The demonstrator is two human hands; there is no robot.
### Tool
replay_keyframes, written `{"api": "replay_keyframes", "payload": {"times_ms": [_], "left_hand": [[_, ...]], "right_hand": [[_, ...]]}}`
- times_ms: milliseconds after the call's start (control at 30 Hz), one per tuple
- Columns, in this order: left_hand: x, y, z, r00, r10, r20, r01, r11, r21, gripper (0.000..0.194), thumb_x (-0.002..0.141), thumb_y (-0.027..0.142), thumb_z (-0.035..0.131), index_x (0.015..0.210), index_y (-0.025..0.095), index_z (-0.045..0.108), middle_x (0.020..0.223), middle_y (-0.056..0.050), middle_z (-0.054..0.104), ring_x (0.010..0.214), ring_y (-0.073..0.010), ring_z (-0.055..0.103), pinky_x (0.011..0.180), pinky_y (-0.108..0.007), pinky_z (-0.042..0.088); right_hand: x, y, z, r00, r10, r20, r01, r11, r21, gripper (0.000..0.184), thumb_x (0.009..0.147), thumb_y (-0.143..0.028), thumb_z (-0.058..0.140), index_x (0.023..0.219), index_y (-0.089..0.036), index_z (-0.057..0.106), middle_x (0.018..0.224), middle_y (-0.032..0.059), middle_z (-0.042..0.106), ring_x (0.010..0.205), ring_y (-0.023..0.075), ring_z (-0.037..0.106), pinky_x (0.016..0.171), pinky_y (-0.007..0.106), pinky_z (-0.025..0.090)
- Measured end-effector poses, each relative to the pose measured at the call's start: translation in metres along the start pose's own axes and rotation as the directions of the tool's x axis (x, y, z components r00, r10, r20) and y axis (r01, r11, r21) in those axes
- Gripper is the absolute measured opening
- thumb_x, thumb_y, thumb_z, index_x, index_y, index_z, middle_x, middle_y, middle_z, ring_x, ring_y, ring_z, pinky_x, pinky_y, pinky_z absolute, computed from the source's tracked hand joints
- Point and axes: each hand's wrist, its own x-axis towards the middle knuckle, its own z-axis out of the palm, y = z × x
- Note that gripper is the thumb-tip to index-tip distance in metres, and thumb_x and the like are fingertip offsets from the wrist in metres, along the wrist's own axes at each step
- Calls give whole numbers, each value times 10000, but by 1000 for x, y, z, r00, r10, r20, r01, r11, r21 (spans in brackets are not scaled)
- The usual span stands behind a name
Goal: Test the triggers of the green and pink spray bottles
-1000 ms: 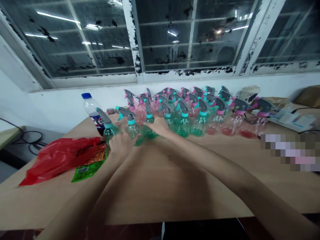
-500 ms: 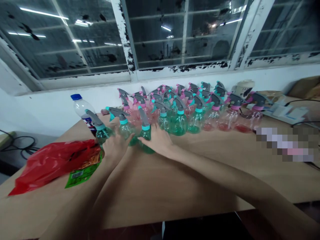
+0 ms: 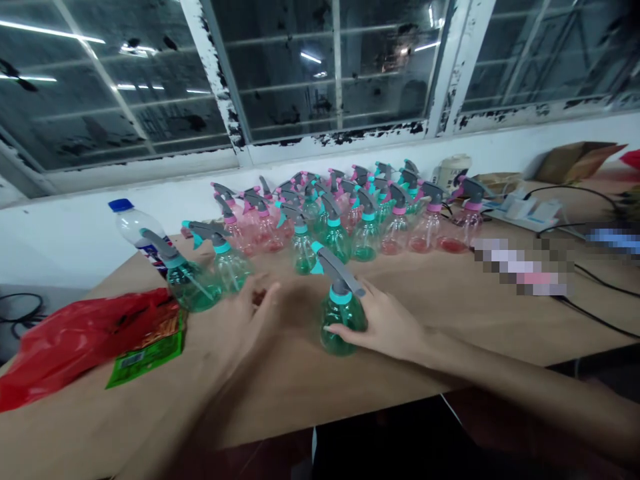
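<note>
In the head view my right hand point(image 3: 387, 323) is wrapped round a green spray bottle point(image 3: 341, 337) with a grey and turquoise trigger head. That bottle is near the front of the table, apart from the rows behind. My left hand point(image 3: 253, 307) is slightly blurred, its thumb and fingers apart with nothing between them. Just beyond it stands a second green spray bottle point(image 3: 231, 268). To the left a third green spray bottle point(image 3: 193, 283) leans over. Behind, rows of pink spray bottles point(image 3: 423, 237) and green spray bottles point(image 3: 335, 243) stand close together.
On the left lie a red plastic bag point(image 3: 85, 337) and a green snack packet point(image 3: 147, 360), with a blue-capped drink bottle point(image 3: 133, 223) behind them. A power strip point(image 3: 525, 210) with cables sits at the right. The window wall point(image 3: 175, 183) bounds the back.
My right hand has brought one green spray bottle forward and right, away from the others. My left hand has come nearer. The leftmost green bottle leans more, and the view has shifted right.
</note>
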Motion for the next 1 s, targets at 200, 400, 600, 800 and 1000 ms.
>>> {"api": "replay_keyframes", "payload": {"times_ms": [200,400,600,800,1000], "left_hand": [[-26,64,40,902,388,191,-245,823,-513,470,875,549,502,1233,246,523,1270,-94,589,1114,-275,588,973,-488,433],[-30,106,76,810,558,177,-358,712,-605,855,636,508,785,1350,261,383,1337,-131,496,1256,-350,455,1007,-572,390],[-27,135,98,823,546,155,-351,704,-617,769,691,465,759,1328,252,385,1324,-128,502,1240,-335,481,995,-565,412],[-28,150,111,845,523,109,-377,729,-572,763,667,453,776,1311,263,412,1295,-121,525,1223,-361,492,961,-580,438],[-24,147,117,843,530,96,-403,738,-541,820,633,542,774,1295,219,414,1261,-154,535,1197,-371,509,949,-588,446]], "right_hand": [[-22,20,-34,998,7,69,-1,996,-89,537,766,-584,579,1112,-174,602,975,122,671,809,292,673,659,406,520],[-45,51,-71,995,25,93,-8,983,-182,562,764,-680,554,1011,-182,634,886,118,687,742,289,675,618,398,506],[-50,64,-104,994,64,87,-60,997,-57,448,813,-595,563,1077,-237,623,1106,113,642,989,305,628,805,453,511],[-33,75,-99,982,187,-10,-175,935,308,480,720,-543,693,1077,-235,600,984,49,673,860,234,642,731,381,528],[-18,74,-81,981,188,-48,-143,866,479,418,740,-518,675,1057,-251,621,893,22,677,797,202,630,688,343,518]]}}
